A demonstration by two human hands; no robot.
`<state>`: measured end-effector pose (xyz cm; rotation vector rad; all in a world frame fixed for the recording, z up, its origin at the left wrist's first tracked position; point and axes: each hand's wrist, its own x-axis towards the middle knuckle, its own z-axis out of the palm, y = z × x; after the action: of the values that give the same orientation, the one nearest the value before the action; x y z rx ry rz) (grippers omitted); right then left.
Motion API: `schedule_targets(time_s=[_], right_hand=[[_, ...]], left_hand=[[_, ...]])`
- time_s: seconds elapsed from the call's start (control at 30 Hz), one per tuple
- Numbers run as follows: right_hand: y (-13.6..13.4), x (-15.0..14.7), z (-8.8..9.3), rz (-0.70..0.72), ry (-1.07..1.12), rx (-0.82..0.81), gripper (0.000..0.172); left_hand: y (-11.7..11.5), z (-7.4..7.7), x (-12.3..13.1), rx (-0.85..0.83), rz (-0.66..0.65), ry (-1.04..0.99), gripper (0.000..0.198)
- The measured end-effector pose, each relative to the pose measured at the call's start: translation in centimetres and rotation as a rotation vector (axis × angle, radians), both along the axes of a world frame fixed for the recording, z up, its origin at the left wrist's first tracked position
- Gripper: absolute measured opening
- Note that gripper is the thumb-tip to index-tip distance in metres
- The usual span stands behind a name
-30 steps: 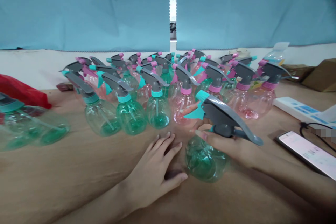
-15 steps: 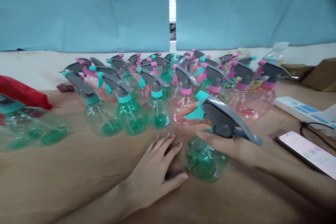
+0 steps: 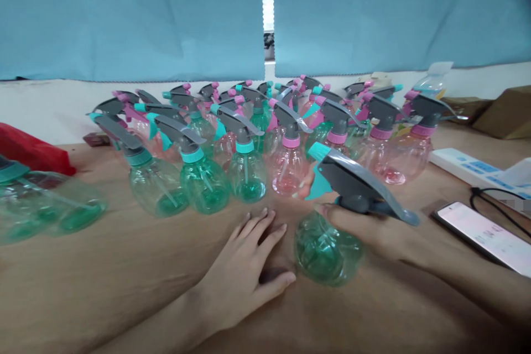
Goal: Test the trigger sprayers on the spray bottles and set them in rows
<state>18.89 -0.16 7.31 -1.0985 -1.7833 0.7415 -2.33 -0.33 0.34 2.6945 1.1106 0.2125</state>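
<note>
My right hand (image 3: 365,229) is wrapped around the neck of a green spray bottle (image 3: 327,251) with a grey head and a teal nozzle. The fingers curl at its teal trigger (image 3: 318,181), and the thumb lies across the neck. This bottle tilts somewhat, its nozzle towards the upper left; whether its base touches the table cannot be told. Flat on the wooden table (image 3: 136,271) lies my left hand (image 3: 249,265), fingers spread, just left of the held bottle and holding nothing.
Several green (image 3: 205,185) and pink spray bottles (image 3: 289,168) stand close together behind my hands. More green bottles (image 3: 78,204) are at the far left beside a red bag (image 3: 33,149). On the right are a phone (image 3: 483,235), a power strip (image 3: 477,171), a black cable and a cardboard box (image 3: 504,113).
The trigger of the held bottle has been pulled in towards its neck, with the right fingers curling further. My left hand stays in place. The view shifts slightly.
</note>
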Motion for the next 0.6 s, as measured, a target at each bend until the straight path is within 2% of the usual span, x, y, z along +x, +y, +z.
schedule_targets(time_s=[0.2, 0.37, 0.6], right_hand=[[0.2, 0.4, -0.2, 0.063, 0.04, -0.106, 0.019], [0.2, 0.1, -0.6, 0.104, 0.147, -0.167, 0.031], [0.3, 0.0, -1.0, 0.133, 0.181, -0.157, 0.048]], left_hand=[[0.0, -0.1, -0.1, 0.005, -0.014, 0.023, 0.061], [0.0, -0.3, -0.1, 0.005, -0.008, 0.016, 0.062], [0.1, -0.1, 0.0, -0.007, -0.002, 0.041, 0.063]])
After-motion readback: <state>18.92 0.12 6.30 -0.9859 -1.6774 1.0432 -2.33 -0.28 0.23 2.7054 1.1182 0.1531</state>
